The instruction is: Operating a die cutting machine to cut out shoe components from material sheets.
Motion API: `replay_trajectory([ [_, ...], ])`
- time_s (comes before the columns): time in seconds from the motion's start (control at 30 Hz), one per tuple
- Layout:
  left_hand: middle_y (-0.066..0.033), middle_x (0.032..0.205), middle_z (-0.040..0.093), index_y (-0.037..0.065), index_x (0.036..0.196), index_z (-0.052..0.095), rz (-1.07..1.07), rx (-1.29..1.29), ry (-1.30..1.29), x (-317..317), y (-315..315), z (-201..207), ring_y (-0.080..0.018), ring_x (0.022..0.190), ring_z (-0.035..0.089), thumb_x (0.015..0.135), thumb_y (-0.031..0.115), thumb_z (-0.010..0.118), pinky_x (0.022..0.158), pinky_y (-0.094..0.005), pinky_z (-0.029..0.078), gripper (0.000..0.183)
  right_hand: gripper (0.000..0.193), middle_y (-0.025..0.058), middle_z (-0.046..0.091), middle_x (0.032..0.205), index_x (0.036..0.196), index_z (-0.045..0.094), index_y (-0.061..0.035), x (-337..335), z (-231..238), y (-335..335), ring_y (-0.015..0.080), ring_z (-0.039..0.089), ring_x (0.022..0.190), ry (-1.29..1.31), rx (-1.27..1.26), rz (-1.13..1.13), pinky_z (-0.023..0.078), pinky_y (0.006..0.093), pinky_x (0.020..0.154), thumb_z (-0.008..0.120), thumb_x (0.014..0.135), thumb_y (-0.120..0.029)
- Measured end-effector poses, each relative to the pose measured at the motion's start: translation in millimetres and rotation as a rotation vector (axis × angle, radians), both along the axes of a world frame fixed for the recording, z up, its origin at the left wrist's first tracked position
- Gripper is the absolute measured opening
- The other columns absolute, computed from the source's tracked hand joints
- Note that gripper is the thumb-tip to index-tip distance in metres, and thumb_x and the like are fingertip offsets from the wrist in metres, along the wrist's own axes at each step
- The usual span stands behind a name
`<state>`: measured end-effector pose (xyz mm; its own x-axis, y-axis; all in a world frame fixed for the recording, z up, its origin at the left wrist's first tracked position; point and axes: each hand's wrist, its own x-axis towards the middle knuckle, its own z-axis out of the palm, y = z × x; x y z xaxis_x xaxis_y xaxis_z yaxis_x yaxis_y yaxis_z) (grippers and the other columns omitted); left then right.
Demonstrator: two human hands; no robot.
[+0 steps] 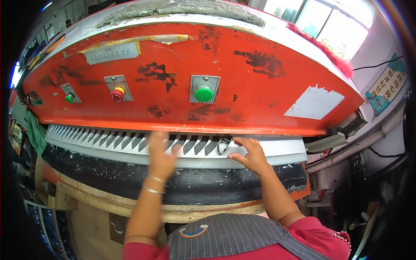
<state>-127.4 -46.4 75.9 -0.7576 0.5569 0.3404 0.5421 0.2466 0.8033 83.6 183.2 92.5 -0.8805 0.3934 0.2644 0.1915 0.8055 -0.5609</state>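
A long white sheet (284,147) lies along the press bed, with a row of dark slanted cut-out gaps over its left and middle part. On it, just left of my right fingertips, stands a small metal cutting die (223,146) with a looped outline. My right hand (255,157) is open beside the die, thumb and fingers apart, and I see a gap between them and the die. My left hand (161,154) is over the cut part of the sheet, blurred by motion; its thumb stands apart from the fingers and nothing shows in it.
Behind the sheet rises the orange press front (173,104), with a green button (203,93), a red and yellow knob (117,94) and a smaller green button (69,99). A black padded edge (208,186) and a wooden rail (195,210) run nearest me.
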Motion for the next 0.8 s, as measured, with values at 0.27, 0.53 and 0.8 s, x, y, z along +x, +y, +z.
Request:
replay_trajectory([
  [0.27,-0.0197,0.15,0.025,-0.001,0.143,0.026,0.746,-0.005,0.532,-237,-127,111,-0.0303,0.139,0.024,0.088,0.02,0.056,0.112,-0.0361,0.02,0.066,0.036,0.0061,0.062,0.066,0.092,0.052,-0.0069,-151,106,-29,0.0208,0.063,0.057,0.454,-0.036,-0.114,0.05,0.0321,0.051,0.075,0.077,-0.031],
  [0.53,-0.0169,0.143,0.04,0.003,0.143,0.031,0.32,-0.036,0.031,-161,-129,135,-0.0223,0.131,0.041,0.084,-0.002,0.048,0.107,-0.0343,0.03,0.061,0.033,0.0108,0.062,0.067,0.092,0.053,-0.0072,-102,75,-42,0.0269,0.063,0.062,0.202,-0.303,-0.009,0.048,0.0352,0.055,0.071,0.081,-0.032],
  [0.8,-0.0114,0.087,0.066,0.007,0.095,0.069,-0.357,-0.44,0.123,80,-72,49,-0.0279,0.084,0.063,0.081,0.019,0.062,0.075,-0.0366,0.052,0.019,0.057,0.0163,0.063,0.102,0.105,0.061,-0.0018,17,30,-98,0.0343,0.058,0.098,-0.341,-0.19,0.393,0.047,0.0423,0.081,0.066,0.077,-0.052],
])
